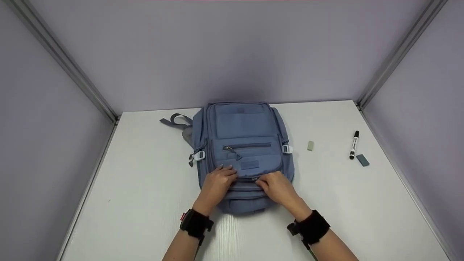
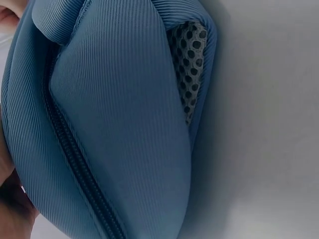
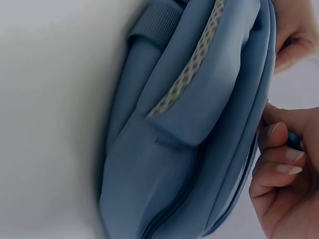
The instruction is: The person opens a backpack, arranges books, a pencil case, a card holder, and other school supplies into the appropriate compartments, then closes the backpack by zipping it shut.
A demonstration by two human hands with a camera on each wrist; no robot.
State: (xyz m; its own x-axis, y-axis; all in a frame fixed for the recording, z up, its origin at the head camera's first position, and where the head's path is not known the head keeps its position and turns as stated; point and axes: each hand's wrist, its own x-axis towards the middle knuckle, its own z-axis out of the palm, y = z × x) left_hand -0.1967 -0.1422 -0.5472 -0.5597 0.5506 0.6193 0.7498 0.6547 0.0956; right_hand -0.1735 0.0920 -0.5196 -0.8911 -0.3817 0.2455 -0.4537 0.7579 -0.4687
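A blue backpack (image 1: 244,123) lies front side up on the white table, its bottom toward me. My left hand (image 1: 218,183) rests on the lower left of its front, fingers spread over the fabric beside a zipper. Right of it, my right hand (image 1: 277,185) pinches a zipper pull (image 1: 255,178) on the lower front pocket. The right wrist view shows the curled fingers (image 3: 281,167) of that hand at the pull, mostly hiding it. In the left wrist view the bag's underside, with a zipper (image 2: 82,164) and grey mesh (image 2: 189,64), covers much of the frame.
Right of the backpack lie a pale green eraser-like block (image 1: 310,145), a black and white marker (image 1: 354,145) and a dark teal block (image 1: 362,160). A strap (image 1: 175,123) trails off to the left. Grey panels (image 1: 152,54) enclose the table at the back and sides.
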